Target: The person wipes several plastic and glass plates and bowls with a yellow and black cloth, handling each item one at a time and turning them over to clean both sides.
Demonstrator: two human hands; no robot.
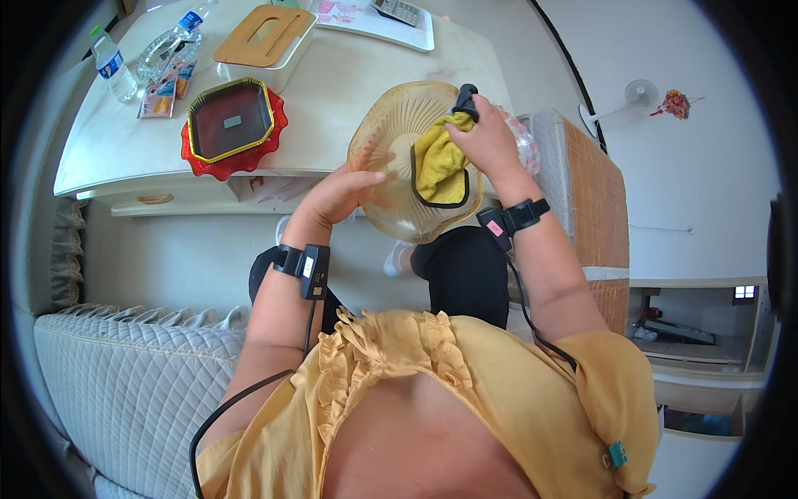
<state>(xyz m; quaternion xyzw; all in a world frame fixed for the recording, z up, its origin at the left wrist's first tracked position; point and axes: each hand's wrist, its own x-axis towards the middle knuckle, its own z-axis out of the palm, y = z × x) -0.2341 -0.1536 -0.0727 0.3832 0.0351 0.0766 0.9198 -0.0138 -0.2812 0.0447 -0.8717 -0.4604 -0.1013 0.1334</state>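
Note:
A translucent amber plastic tray with radiating ribs and a wavy rim is tilted up at the table's front edge. My left hand grips its lower left rim, the thumb on the near face and the fingers showing through from behind. A yellow cloth with dark edging lies bunched against the tray's right part. My right hand holds the cloth's upper end, where its dark grey side shows, near the upper right rim.
On the white table are a red scalloped tray under a dark gold-rimmed tray, a wooden-lidded box, water bottles, small packets and a calculator. A cardboard box stands at right, a quilted sofa at left.

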